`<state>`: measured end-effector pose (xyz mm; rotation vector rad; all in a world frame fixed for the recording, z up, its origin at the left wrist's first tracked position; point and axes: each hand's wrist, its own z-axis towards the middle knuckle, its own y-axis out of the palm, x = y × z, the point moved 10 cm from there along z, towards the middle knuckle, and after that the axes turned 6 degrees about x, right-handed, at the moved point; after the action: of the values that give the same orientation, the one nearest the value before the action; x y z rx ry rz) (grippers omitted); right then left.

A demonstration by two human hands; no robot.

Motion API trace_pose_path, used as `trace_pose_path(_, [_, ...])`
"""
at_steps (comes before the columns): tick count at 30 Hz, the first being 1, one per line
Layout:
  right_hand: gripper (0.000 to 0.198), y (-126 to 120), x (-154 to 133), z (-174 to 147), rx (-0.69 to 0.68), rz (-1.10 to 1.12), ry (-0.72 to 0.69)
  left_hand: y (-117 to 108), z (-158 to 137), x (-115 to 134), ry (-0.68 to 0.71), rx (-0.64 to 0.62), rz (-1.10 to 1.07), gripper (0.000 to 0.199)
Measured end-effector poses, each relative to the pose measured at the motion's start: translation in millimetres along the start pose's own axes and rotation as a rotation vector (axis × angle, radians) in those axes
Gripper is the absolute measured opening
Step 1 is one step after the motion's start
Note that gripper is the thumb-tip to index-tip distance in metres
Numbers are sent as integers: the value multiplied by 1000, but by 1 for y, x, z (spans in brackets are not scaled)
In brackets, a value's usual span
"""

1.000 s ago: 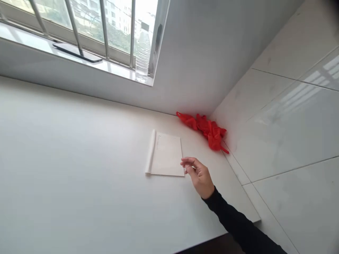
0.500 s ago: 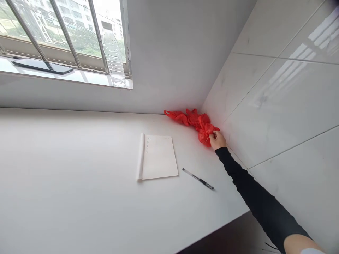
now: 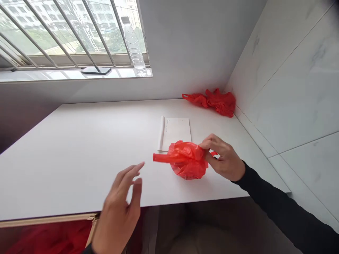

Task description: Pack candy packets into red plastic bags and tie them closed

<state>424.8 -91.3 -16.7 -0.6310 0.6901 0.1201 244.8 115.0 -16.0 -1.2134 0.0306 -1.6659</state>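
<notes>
A crumpled red plastic bag (image 3: pixel 188 163) hangs from my right hand (image 3: pixel 224 157), whose thumb and fingers pinch its right side above the front of the white table (image 3: pixel 92 141). One bag handle sticks out to the left. My left hand (image 3: pixel 122 204) is raised near the table's front edge, fingers apart, holding nothing, a short way left of that handle. Behind the bag lies an open notepad (image 3: pixel 176 130), its lower right part covered by the bag. The pen is not visible.
More red plastic bags (image 3: pixel 219 102) lie in the back right corner against the tiled wall (image 3: pixel 291 98). A phone (image 3: pixel 95 70) and a clear bottle (image 3: pixel 135 51) are on the windowsill. Below the table's front left, an open drawer (image 3: pixel 53 216) holds red material.
My right hand has brought one red bag from the corner pile toward me, over the table's front. My left hand has come into view, and the camera now shows the drawer.
</notes>
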Motion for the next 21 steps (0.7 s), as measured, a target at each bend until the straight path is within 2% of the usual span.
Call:
trace_pose_path(2, [26,18,-11,-16,-86,-27,-40,35,1,7,30,-90,-27,37])
trace_pose_path(5, [35,30,-16,-39,-159,-10,-18,84,-8,18,24,-243,-144,42])
trace_pose_path(8, [42,32,-15,-55,-204,-10,16,105,-21,28,20,-316,-182,27])
trace_pose_path(10, [41,34,-10,-63,-234,-59,43,103,-24,27,-16,-274,-203,14])
trace_pose_path(13, [24,34,3,-71,-251,-127,93,91,-25,13,-103,-191,-210,12])
trace_pose_path(18, [16,3,22,-71,-107,-135,252,63,-31,-33,-346,-10,-209,20])
trace_pose_path(21, [13,0,22,-70,-79,-97,318,62,-38,-45,-440,-3,-269,26])
